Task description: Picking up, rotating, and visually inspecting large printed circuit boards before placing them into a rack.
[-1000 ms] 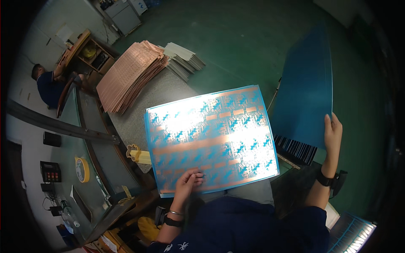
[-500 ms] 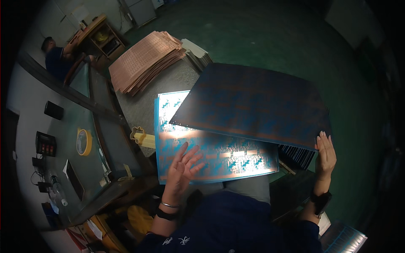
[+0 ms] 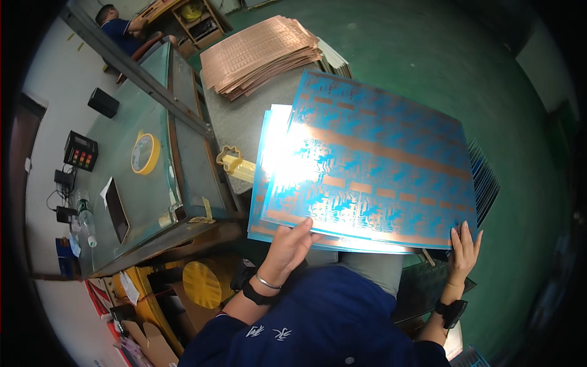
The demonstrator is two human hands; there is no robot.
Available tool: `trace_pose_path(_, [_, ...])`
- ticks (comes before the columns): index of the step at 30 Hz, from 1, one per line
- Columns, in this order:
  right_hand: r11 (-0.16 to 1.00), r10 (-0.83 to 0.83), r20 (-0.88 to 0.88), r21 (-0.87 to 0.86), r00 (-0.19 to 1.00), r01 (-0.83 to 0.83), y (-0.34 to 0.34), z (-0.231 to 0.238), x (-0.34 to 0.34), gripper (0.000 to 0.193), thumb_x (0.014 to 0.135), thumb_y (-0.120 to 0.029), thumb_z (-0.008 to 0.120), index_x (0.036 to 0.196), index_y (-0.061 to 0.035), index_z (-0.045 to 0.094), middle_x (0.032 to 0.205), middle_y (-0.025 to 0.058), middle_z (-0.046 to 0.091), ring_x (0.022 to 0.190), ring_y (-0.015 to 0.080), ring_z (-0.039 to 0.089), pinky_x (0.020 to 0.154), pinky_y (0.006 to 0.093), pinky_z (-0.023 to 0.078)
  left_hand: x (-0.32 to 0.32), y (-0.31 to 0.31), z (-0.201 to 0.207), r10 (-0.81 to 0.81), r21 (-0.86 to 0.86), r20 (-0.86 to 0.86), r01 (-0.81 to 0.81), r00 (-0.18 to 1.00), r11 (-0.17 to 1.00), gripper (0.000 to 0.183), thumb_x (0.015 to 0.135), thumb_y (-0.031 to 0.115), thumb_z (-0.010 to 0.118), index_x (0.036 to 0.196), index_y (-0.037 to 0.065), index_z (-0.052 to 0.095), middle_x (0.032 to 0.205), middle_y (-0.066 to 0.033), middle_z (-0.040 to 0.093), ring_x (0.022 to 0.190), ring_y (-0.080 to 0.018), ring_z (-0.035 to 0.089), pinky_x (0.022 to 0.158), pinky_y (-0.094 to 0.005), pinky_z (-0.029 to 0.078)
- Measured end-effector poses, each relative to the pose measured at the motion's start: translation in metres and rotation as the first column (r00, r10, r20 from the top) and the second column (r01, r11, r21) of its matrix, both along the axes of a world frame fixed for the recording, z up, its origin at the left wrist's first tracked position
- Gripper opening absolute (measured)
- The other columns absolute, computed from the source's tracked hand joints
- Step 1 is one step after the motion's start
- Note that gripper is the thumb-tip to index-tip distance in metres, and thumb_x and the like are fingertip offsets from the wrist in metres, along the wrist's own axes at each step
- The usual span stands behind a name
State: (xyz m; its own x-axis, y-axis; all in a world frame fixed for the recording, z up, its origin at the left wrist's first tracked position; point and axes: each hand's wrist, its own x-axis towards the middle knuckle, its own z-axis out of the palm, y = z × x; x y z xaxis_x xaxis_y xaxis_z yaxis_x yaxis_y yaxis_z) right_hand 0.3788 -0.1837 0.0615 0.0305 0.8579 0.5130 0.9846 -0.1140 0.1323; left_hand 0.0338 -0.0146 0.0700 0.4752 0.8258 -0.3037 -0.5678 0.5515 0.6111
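Note:
A large blue-and-copper circuit board panel (image 3: 379,165) lies slightly askew over a stack of similar panels (image 3: 258,211), its face shining under a bright glare. My left hand (image 3: 292,248) is closed at its near edge, thumb on top and the other fingers partly hidden. At the near right corner, my right hand (image 3: 463,254) holds the same panel with its fingertips over the edge; its thumb is hidden.
Copper-coloured panels (image 3: 263,52) are piled on the grey table (image 3: 235,116) at the far left. A yellow-wrapped bar (image 3: 239,170) sits beside the stack. Upright panels (image 3: 486,183) show at right. Yellow tape (image 3: 145,154) lies on the glass-topped desk (image 3: 153,202). A person (image 3: 117,27) sits far left.
The raised, tilted panel has come down over the stack, its lit face now toward me. My left hand, spread before, has closed on its near edge. My right hand has moved lower with the corner.

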Motion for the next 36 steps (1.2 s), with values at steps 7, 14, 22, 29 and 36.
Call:
trace_pose_path(7, [0.883,-0.438,-0.209,0.085,0.874,0.462,-0.004,-0.066,0.006,0.046,0.081,-0.004,0.053,0.127,-0.0078,0.048,0.137,0.013,0.042,0.127,0.0277,0.038,0.105,0.0482,0.025,-0.006,-0.006,-0.004,-0.068,-0.001,0.065,0.068,0.996,0.998,0.029,0.092,0.004,0.046,0.12,0.0,0.045,0.119,-0.0128,0.051,0.114,-0.025,0.049,0.097,-0.0451,0.042])
trace_pose_path(14, [0.638,0.042,-0.942,0.281,0.333,0.717,0.009,-0.084,-0.003,0.056,0.091,-0.016,0.045,0.138,0.0011,0.019,0.136,0.0165,0.04,0.122,0.0268,0.042,0.099,0.0348,0.038,-0.003,-0.012,-0.002,-0.094,0.004,0.074,0.094,0.993,0.996,0.03,0.091,0.003,0.048,0.121,0.0,0.045,0.117,-0.0113,0.052,0.11,-0.0217,0.052,0.092,-0.0387,0.046])
trace_pose_path(22, [0.733,0.459,-0.846,0.187,-0.272,0.655,-0.017,-0.117,0.043,0.062,0.092,-0.035,0.045,0.139,-0.002,0.02,0.135,0.0154,0.041,0.118,0.0244,0.045,0.098,0.0353,0.039,-0.016,-0.017,-0.013,-0.154,0.033,-0.056,0.156,0.986,0.987,0.035,0.091,0.004,0.046,0.125,0.0,0.04,0.124,-0.0175,0.048,0.115,-0.03,0.049,0.096,-0.0493,0.042])
trace_pose_path(29, [0.885,0.395,-0.89,0.435,0.227,0.165,-0.037,-0.116,0.047,0.058,0.096,-0.044,0.029,0.139,-0.0046,0.024,0.135,0.0138,0.04,0.122,0.027,0.04,0.104,0.0388,0.032,-0.019,-0.013,-0.005,-0.144,0.088,0.027,0.141,0.989,0.986,0.037,0.089,0.005,0.049,0.125,0.001,0.04,0.123,-0.016,0.048,0.114,-0.0296,0.05,0.094,-0.05,0.044])
trace_pose_path(36, [0.921,0.38,-0.761,0.263,-0.525,0.286,-0.015,-0.034,0.019,0.058,0.095,-0.041,0.036,0.138,-0.0035,0.029,0.133,0.0108,0.041,0.12,0.0229,0.041,0.101,0.0356,0.034,-0.03,-0.004,0.009,-0.007,0.13,-0.076,0.017,0.997,0.991,0.039,0.088,0.007,0.052,0.125,0.003,0.039,0.117,-0.0109,0.05,0.11,-0.0239,0.051,0.093,-0.0433,0.044])
